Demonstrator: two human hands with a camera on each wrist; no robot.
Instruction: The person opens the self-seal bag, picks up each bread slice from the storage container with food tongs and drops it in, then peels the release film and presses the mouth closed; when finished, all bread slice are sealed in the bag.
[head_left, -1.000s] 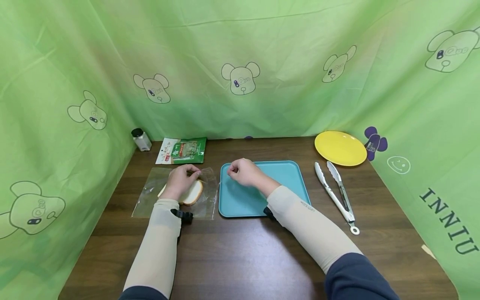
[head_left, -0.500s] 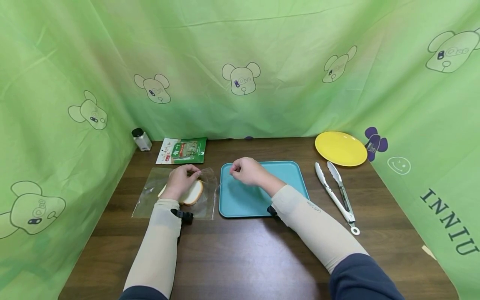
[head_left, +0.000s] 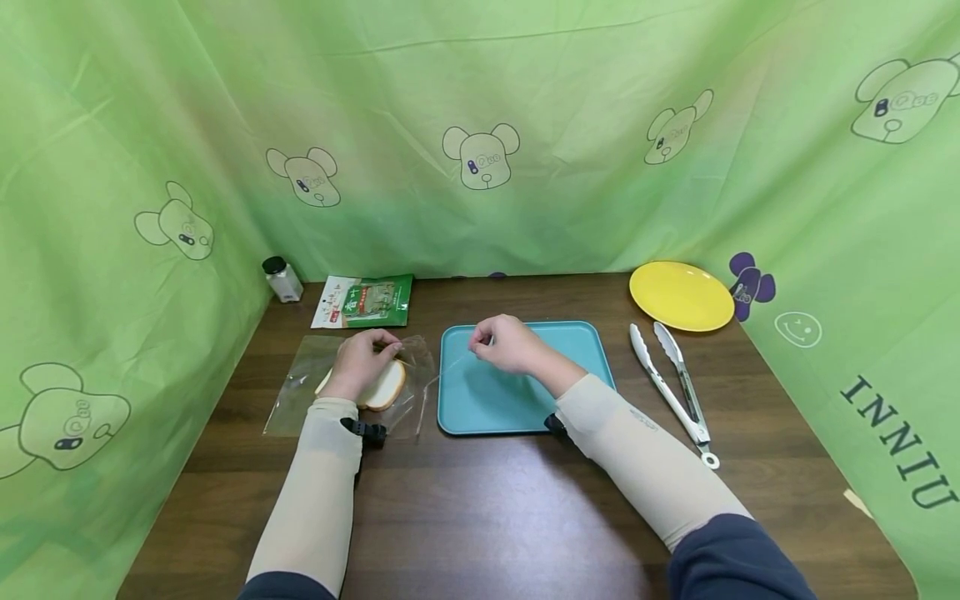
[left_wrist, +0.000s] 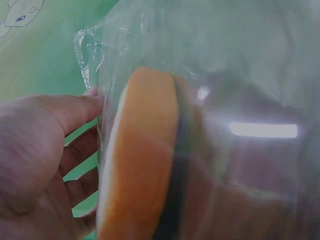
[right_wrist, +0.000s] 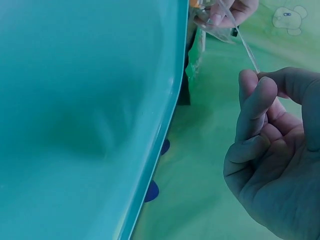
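Bag [head_left: 296,400]: clear, limp plastic, crinkled and shiny, flat on the dark wood-grain table [head_left: 465,508] at my left, its right edge just beside the tray [head_left: 487,404].
Bread [head_left: 386,387]: seen through the film, thick, with a soft white face, rounded corners and a smooth golden-brown crust; my left hand covers part of it.
My left hand [head_left: 362,360]: over the bag, thumb and fingertips drawn together on a fold of the thin plastic.
My right hand [head_left: 506,343]: above the tray, thumb tip against the fingertips in a tight pinch, the other fingers folded in; it has hold of a strip.
Strip [right_wrist: 245,42]: narrow, see-through plastic, running straight from that pinch towards the bag by my other hand.
Tray: matt-looking blue-green, rectangular, rounded corners, a low raised rim.
Tongs [head_left: 667,393]: right of the tray, long slim arms spread apart, pale scalloped heads pointing away from me, a white ring at the near end.
Plate [head_left: 681,296]: glossy, smooth yellow, beyond the tongs.
Packet [head_left: 367,302]: flat, green and white, behind the bag.
Jar [head_left: 282,279]: small and clear, black cap, pale contents, far left corner.
Curtain [head_left: 480,83]: soft green cloth with loose folds and printed bear heads.
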